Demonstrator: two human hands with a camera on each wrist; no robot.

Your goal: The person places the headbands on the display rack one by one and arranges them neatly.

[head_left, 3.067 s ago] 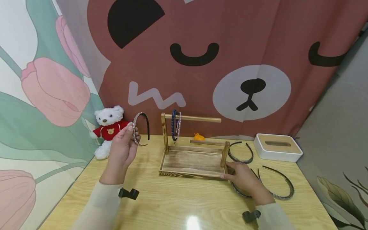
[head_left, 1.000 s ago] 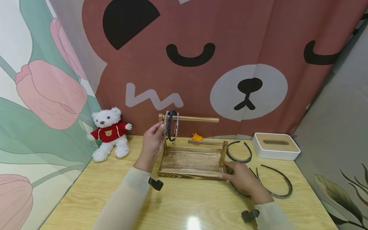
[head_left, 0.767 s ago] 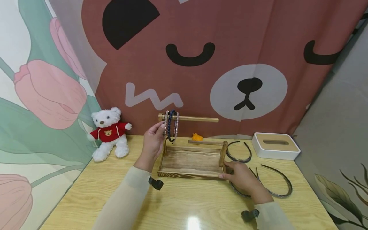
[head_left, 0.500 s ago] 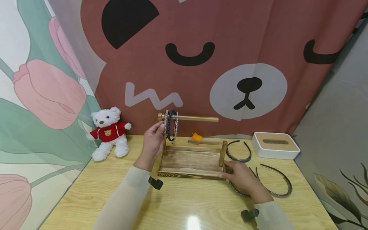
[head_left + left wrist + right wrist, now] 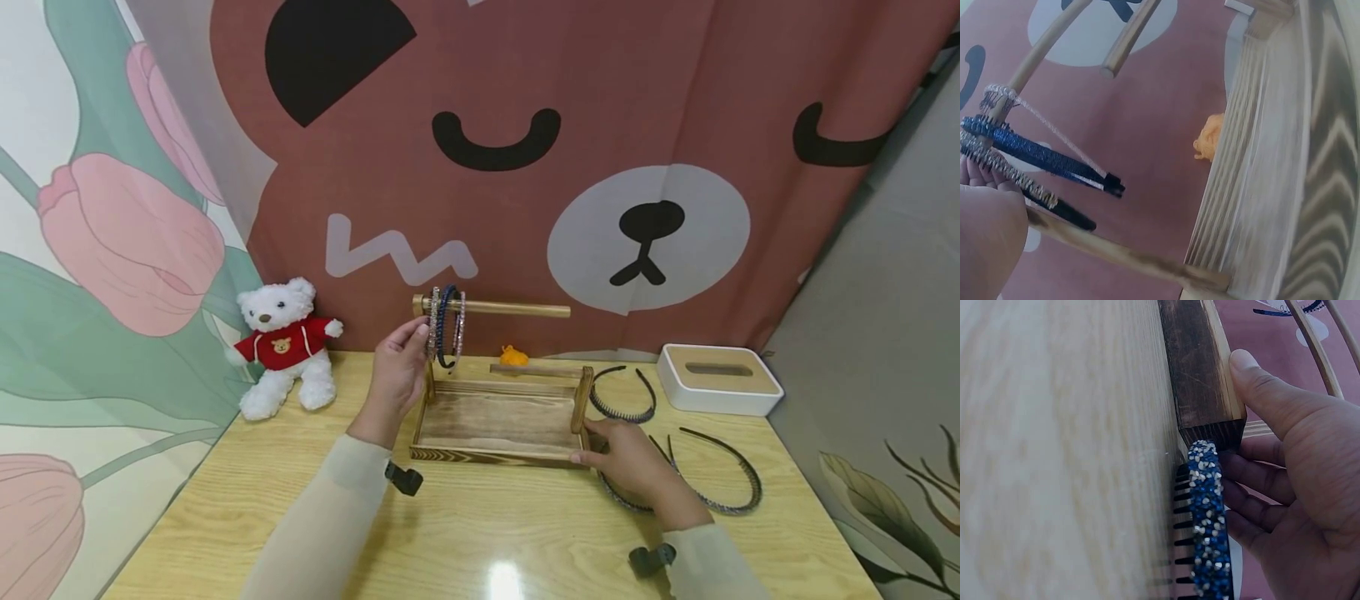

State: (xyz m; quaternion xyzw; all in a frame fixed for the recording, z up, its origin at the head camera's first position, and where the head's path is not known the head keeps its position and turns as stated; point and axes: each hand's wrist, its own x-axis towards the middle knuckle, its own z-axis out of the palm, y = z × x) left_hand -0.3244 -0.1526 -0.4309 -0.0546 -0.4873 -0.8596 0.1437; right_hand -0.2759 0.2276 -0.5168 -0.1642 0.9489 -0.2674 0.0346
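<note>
My left hand (image 5: 399, 367) pinches a silver rhinestone headband (image 5: 433, 325), which hangs on the upper rod (image 5: 517, 310) of a wooden stand (image 5: 495, 458) at its left end. Right beside it on that rod hang a dark blue headband (image 5: 1041, 153) and a pale pink one (image 5: 461, 329). My right hand (image 5: 630, 458) grips the right end of the stand's tray, thumb on the front corner, as the right wrist view shows. Just under those fingers lies a blue-and-silver beaded headband (image 5: 1207, 519) with comb teeth, partly hidden by the hand in the head view.
More toothed headbands lie on the table to the right, one behind (image 5: 624, 408) and one in front (image 5: 738, 500). A white tissue box (image 5: 720, 392) stands back right. A white teddy bear (image 5: 281, 346) sits at left. Something orange (image 5: 513, 357) lies behind the stand.
My left hand has carried the silver headband rightward from beside the teddy bear onto the upper rod. Over the last second it stays there. The right hand keeps its grip on the stand.
</note>
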